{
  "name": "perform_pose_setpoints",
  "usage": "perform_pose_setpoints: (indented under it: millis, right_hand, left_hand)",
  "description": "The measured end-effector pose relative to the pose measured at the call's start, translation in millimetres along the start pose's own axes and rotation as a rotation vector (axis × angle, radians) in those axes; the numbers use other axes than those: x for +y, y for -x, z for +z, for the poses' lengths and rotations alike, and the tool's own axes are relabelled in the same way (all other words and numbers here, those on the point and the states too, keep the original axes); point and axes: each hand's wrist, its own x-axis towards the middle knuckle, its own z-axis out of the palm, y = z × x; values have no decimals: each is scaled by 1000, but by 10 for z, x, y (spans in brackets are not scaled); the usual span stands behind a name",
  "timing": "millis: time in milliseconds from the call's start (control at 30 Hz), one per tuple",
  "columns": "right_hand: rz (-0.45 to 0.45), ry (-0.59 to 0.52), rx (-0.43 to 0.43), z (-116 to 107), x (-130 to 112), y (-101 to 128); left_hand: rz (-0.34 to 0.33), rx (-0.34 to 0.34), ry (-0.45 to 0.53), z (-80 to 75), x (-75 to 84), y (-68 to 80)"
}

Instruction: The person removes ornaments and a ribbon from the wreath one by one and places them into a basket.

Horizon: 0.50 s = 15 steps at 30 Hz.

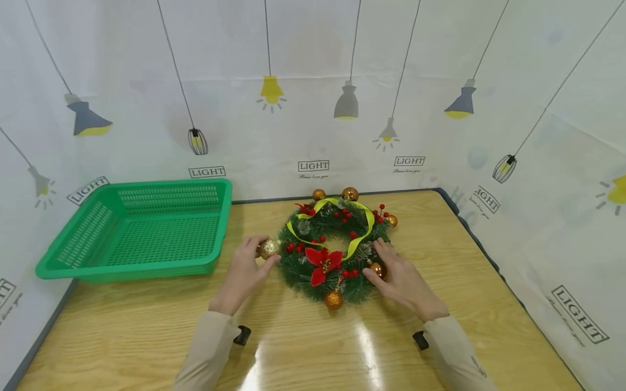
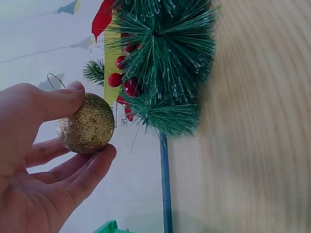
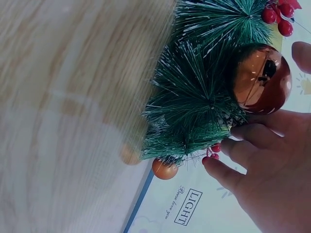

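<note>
A green pine wreath (image 1: 337,247) with a red poinsettia, red berries, a yellow ribbon and gold and copper baubles lies on the wooden table (image 1: 146,331). My left hand (image 1: 251,263) pinches a glittery gold bauble (image 1: 268,248) between thumb and fingers, just off the wreath's left edge (image 2: 167,73); the same ball (image 2: 86,124) fills the left wrist view. My right hand (image 1: 391,269) rests on the wreath's right side, its fingers (image 3: 252,138) lying against the needles beside a shiny copper bauble (image 3: 262,80).
An empty green plastic basket (image 1: 137,228) stands at the table's back left. A white printed backdrop closes in the back and both sides. Bare tabletop lies in front of the wreath.
</note>
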Motion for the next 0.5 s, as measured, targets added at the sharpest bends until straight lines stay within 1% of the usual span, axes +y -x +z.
perform_pose_setpoints:
  millis: [167,333,500]
  right_hand:
    - [-10,9,4,23,-5,-35]
    - [-9,15,9,44,3,-20]
    - [5,5,7,49,5,-18]
  left_hand:
    - [5,18,-7,-73,31,-36]
    - [7,39,-50,-162,68,-57]
    - [-13,45,-34,-298,49,-88]
